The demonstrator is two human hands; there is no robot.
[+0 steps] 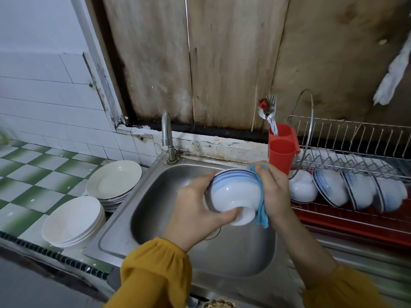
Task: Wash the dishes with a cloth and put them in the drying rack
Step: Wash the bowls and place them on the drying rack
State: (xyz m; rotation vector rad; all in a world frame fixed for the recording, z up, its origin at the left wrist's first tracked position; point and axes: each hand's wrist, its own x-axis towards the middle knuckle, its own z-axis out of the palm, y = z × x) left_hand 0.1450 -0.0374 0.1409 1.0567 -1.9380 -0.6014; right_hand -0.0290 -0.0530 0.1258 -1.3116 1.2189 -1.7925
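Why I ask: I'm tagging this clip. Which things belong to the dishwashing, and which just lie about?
In the job: striped bowl held by left hand; blue cloth in right hand; sink; drying rack with racked bowls; plate stack and white bowl stack beside the sink.
Lying about: red cutlery holder; hanging white rag.

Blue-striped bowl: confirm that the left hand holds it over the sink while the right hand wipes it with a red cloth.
Wrong in one respect: the cloth is light blue, not red, as the head view shows. The left hand does hold the blue-striped bowl over the sink while the right hand wipes it.
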